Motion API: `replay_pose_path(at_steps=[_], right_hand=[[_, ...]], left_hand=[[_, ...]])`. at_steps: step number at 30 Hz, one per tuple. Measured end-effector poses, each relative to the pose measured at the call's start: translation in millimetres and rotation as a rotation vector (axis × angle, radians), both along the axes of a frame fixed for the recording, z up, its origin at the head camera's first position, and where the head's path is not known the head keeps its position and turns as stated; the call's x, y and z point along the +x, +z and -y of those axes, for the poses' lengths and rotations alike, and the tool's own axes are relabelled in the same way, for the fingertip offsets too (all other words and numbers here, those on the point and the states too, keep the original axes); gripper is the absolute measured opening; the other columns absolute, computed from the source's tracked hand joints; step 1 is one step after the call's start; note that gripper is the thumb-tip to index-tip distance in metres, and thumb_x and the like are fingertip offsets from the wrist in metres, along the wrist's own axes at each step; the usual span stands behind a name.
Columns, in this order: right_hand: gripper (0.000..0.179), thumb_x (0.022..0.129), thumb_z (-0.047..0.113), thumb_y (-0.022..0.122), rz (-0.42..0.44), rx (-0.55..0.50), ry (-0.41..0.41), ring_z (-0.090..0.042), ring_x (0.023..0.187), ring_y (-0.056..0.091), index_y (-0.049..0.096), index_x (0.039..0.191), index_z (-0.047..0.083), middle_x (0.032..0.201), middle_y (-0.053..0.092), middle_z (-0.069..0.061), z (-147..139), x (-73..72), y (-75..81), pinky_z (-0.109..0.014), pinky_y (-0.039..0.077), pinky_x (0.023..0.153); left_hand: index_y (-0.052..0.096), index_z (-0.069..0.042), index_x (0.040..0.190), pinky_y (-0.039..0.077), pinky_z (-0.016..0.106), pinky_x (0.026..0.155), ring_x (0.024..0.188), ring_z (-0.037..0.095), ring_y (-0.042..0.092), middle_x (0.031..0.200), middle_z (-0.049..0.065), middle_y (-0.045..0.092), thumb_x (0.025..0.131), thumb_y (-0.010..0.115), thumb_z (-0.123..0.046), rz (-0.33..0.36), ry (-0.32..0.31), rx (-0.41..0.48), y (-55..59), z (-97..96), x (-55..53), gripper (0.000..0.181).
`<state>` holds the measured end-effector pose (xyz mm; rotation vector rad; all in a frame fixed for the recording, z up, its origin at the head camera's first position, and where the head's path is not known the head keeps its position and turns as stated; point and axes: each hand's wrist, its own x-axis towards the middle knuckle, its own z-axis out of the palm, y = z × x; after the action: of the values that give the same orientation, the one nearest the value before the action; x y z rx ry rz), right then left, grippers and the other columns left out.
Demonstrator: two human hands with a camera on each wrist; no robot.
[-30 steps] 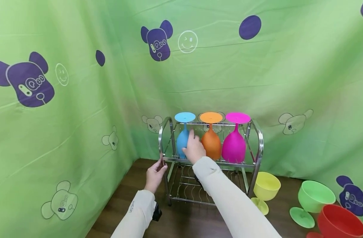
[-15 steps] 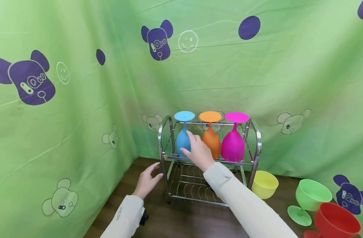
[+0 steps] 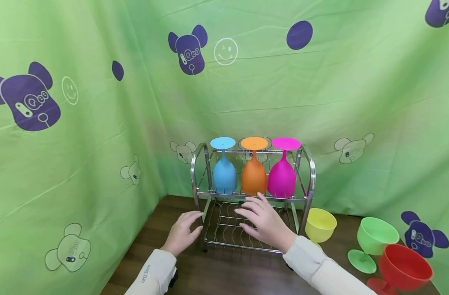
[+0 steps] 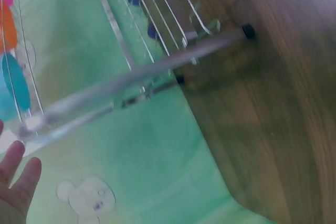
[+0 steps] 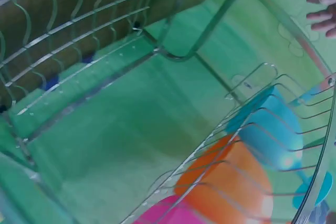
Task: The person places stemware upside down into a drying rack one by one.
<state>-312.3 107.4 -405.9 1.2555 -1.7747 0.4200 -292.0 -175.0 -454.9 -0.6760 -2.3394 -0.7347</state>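
Three goblets stand upside down in a row on the upper shelf of a metal dish rack point(image 3: 310, 180): a blue goblet point(image 3: 224, 176) at the left, an orange goblet point(image 3: 253, 178) in the middle and a magenta goblet point(image 3: 282, 178) at the right. My right hand point(image 3: 265, 221) is in front of the rack below the orange goblet, fingers spread and holding nothing. Beside the rack's left front leg is my left hand point(image 3: 181, 232), its fingers loosely bent and nothing in them. In the left wrist view, fingertips point(image 4: 32, 169) show near the rack's side bar.
On the floor right of the rack are a yellow goblet point(image 3: 321, 224), a light green goblet point(image 3: 377, 235) and a red goblet point(image 3: 405, 266). The rack's lower wire shelf point(image 3: 231, 235) sits near the wooden floor point(image 3: 224, 274). A green printed curtain point(image 3: 224, 98) hangs behind and at the left.
My right hand has left the blue goblet and come down and right, toward me. My left hand has let go of the rack's left side and drawn slightly back.
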Motion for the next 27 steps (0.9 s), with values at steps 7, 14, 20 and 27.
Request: replay_pose_path(at_steps=[7,14,20,27], right_hand=[[0.043,0.101,0.04,0.04,0.066,-0.061,-0.08,-0.035,0.103,0.058,0.069,0.101,0.007,0.097,0.064,-0.009,-24.4,16.3,-24.7,-0.04,0.027,0.111],[0.044,0.101,0.041,0.041,0.088,-0.081,-0.109,-0.031,0.094,0.06,0.069,0.101,0.007,0.094,0.064,-0.008,-53.5,25.9,-45.8,-0.028,0.019,0.114],[0.043,0.101,0.039,0.042,0.098,-0.078,-0.133,-0.026,0.085,0.061,0.07,0.095,0.007,0.089,0.064,-0.004,-76.3,34.7,-59.0,-0.023,0.024,0.11],[0.048,0.101,0.044,0.04,0.113,-0.091,-0.227,-0.023,0.08,0.06,0.071,0.096,0.007,0.09,0.064,-0.003,-103.2,44.2,-70.8,-0.032,0.045,0.078]], left_hand=[[0.072,-0.005,0.102,0.054,0.036,0.077,0.093,0.024,0.064,0.099,0.008,0.07,0.072,0.079,0.0,-0.21,-0.057,0.051,-5.2,-14.8,-1.2,0.031],[0.072,-0.006,0.104,0.055,0.034,0.075,0.092,0.022,0.065,0.099,0.006,0.07,0.071,0.081,-0.001,-0.202,-0.106,0.02,-9.0,-20.8,-0.1,0.034],[0.071,-0.008,0.106,0.054,0.03,0.077,0.093,0.02,0.064,0.1,0.005,0.07,0.07,0.082,-0.003,-0.217,-0.137,-0.044,-14.0,-26.2,-0.6,0.038],[0.07,-0.006,0.108,0.054,0.03,0.076,0.091,0.02,0.064,0.1,0.006,0.069,0.068,0.083,-0.003,-0.249,-0.159,-0.053,-16.4,-31.7,-0.3,0.042]])
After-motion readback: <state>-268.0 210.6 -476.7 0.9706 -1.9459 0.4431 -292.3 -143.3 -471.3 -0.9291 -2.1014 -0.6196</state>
